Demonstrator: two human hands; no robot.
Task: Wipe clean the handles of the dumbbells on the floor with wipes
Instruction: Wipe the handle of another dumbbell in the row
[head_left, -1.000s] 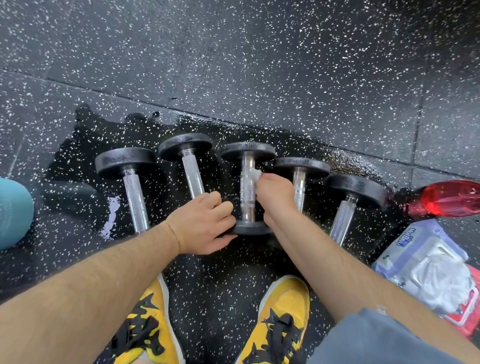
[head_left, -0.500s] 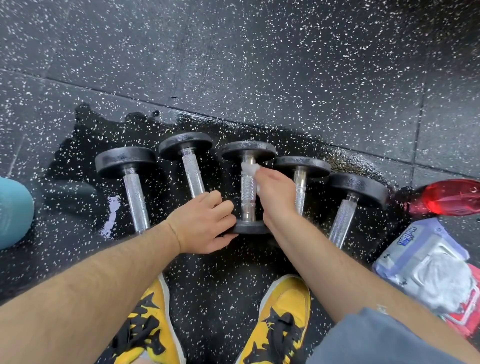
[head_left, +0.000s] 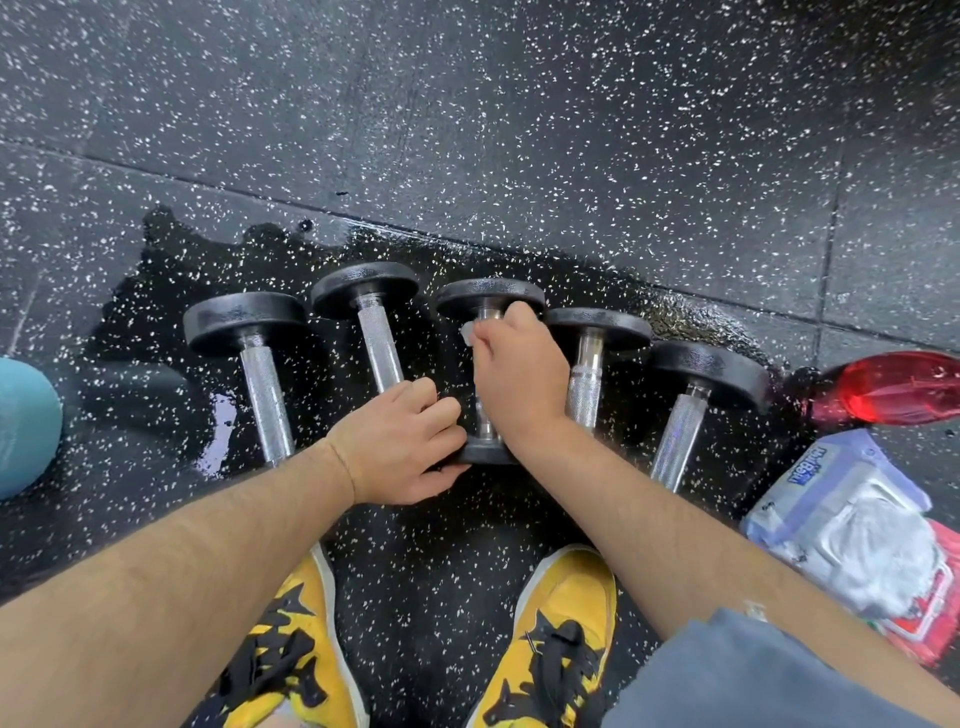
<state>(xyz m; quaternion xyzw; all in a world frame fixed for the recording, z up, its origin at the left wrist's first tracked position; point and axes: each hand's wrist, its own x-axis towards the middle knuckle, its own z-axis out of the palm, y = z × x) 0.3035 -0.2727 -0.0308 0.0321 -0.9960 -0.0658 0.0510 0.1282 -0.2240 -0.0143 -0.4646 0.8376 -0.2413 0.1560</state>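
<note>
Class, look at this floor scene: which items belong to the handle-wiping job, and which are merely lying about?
Part of the job:
- five dumbbells, the middle dumbbell being wiped
- wipe in the right hand
- left hand steadying its near end
- wipes pack

Lying about:
- red bottle
- teal object

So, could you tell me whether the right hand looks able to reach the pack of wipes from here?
Probably yes: the pack of wipes lies uncovered just beside the right hand's forearm, nothing between.
</note>
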